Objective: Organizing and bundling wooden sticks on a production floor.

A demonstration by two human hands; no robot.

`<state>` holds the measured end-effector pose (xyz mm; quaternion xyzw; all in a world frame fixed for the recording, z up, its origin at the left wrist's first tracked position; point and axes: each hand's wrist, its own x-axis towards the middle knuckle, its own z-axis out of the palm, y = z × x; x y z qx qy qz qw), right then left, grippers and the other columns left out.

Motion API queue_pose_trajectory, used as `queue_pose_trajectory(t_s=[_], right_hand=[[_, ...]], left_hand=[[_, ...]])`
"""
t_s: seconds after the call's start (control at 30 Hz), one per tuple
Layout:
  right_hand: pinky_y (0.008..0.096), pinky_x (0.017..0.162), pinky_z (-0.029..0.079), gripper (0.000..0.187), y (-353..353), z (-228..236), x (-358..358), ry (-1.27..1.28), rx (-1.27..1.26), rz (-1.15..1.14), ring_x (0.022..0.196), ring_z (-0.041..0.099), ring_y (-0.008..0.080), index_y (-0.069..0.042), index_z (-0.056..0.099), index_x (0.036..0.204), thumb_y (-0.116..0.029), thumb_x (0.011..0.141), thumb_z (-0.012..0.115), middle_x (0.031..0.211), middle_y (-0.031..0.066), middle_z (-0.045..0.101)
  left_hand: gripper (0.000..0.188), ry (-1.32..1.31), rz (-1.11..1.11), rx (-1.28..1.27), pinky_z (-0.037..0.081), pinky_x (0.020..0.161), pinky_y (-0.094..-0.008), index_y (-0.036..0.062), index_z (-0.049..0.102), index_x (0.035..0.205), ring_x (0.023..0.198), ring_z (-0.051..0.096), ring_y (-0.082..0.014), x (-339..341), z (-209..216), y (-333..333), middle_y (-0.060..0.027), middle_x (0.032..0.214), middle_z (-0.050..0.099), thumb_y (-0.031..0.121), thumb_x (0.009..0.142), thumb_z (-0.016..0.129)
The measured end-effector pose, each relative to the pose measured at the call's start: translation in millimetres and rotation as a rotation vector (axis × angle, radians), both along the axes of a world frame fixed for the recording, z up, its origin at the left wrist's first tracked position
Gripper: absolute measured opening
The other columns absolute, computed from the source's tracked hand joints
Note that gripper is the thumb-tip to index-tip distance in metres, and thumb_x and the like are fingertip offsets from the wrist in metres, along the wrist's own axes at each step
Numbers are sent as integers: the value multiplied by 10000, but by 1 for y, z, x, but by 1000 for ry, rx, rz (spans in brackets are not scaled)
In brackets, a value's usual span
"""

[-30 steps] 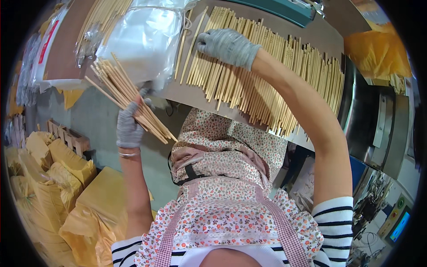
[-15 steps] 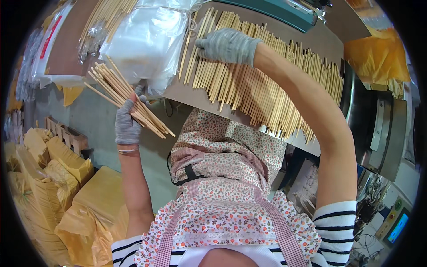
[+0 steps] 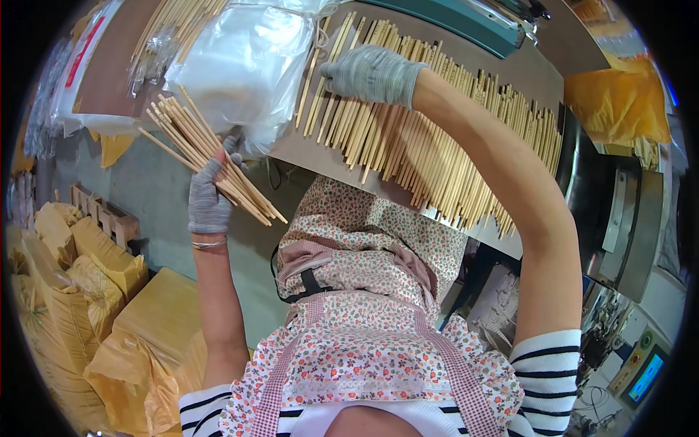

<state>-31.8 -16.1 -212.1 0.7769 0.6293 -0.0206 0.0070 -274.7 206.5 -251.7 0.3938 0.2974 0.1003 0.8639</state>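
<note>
My left hand (image 3: 210, 191), in a grey striped knit glove with bare fingertips, is closed around a bundle of pale wooden chopsticks (image 3: 191, 143). The bundle hangs off the table's front edge, tilted, its ends fanned at upper left. My right hand (image 3: 373, 76), gloved likewise, lies palm down over a broad row of chopsticks (image 3: 437, 153) spread side by side on the table (image 3: 338, 166). Its fingers are curled together at a chopstick near the row's left end; the hand hides their exact grip.
Left of the row lies a stack of clear plastic bags (image 3: 237, 65) tied with string. More chopsticks (image 3: 171, 29) lie beyond it. A teal machine (image 3: 451, 18) stands at the back. Yellow sacks (image 3: 109, 262) fill the lower left; a control panel (image 3: 644, 368) is at lower right.
Both hands keep nearly the same places, the left still holding its bundle. The whole view has shifted very slightly.
</note>
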Motion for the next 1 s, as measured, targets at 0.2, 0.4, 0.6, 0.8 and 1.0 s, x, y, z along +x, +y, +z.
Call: queue_pose_trajectory(t_s=[0.2, 0.4, 0.6, 0.8, 1.0], right_hand=[[385, 634, 543, 248, 3, 0, 3, -65, 74, 121, 654, 627, 254, -63, 558, 960, -289, 950, 457, 673, 111, 575], [390, 681, 500, 270, 20, -5, 10, -75, 268, -81, 653, 619, 227, -64, 573, 924, -298, 952, 441, 654, 87, 564], [333, 687, 537, 195, 34, -10, 3, 186, 100, -158, 755, 646, 254, -51, 586, 1024, -183, 886, 546, 799, 97, 645], [328, 671, 538, 225, 27, -4, 7, 5, 238, -30, 711, 648, 236, -59, 582, 1038, -214, 876, 562, 749, 100, 643], [351, 762, 522, 310, 21, 18, 3, 203, -19, -277, 788, 636, 292, -86, 583, 1092, -329, 943, 460, 850, 142, 624]], left_hand=[[341, 1, -16, 18, 548, 711, -310, 8, 494, 1217, 800, 624, -181, 0, -5, 4, -111, 1034, 606, 122, 910, 587], [341, 8, -13, 23, 548, 699, -313, 13, 495, 1218, 797, 624, -177, 1, -6, 4, -104, 998, 605, 124, 909, 590], [351, 21, -17, 33, 549, 695, -319, 13, 487, 1223, 798, 624, -175, 0, -5, 3, -102, 979, 603, 119, 905, 592], [334, 15, -30, 41, 547, 696, -320, 19, 494, 1207, 798, 622, -177, 0, -5, 3, -104, 991, 604, 120, 904, 592], [392, -34, -67, 5, 546, 705, -330, 20, 450, 1243, 817, 620, -182, -1, -1, 2, -158, 1139, 578, 134, 900, 601]])
